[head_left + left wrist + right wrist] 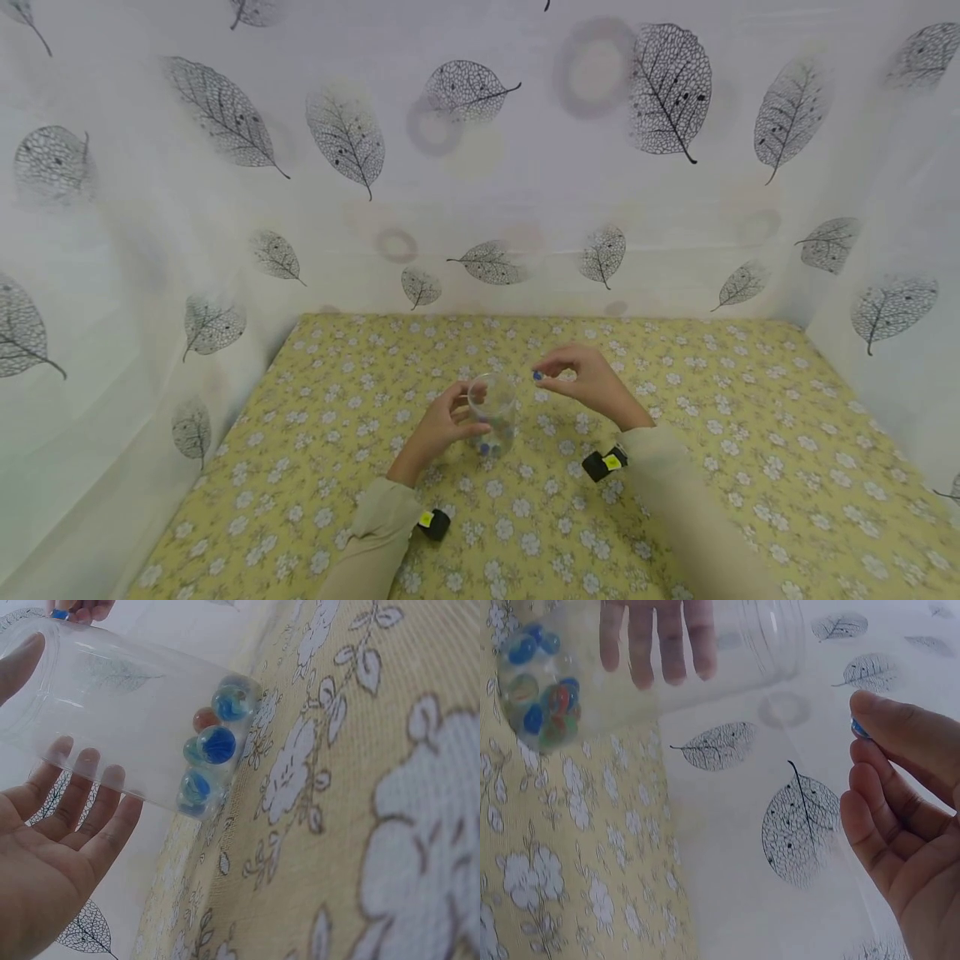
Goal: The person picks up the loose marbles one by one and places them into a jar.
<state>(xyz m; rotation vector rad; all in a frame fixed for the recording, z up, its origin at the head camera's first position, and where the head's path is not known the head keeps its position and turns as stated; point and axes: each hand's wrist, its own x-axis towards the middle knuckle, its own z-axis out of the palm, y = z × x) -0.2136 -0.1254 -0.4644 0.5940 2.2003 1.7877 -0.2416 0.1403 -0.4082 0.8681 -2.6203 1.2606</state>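
Note:
A clear plastic jar point(498, 417) stands upright on the flowered cloth. Several glass marbles point(217, 744), mostly blue with a reddish one among them, lie at its bottom. My left hand point(448, 418) holds the jar from its left side, the thumb on one side of the wall and the fingers on the other. To the right of the jar's mouth and slightly above it, my right hand point(588, 383) pinches a blue marble point(537, 376) between thumb and forefinger. Most of that marble is hidden by the fingertips in the right wrist view.
Yellow cloth point(315, 467) with white flowers covers the table. White curtains point(510, 192) printed with dark leaves hang behind it and at both sides. A small black wrist device point(433, 525) sits at the left cuff, and another wrist device point(604, 463) at the right.

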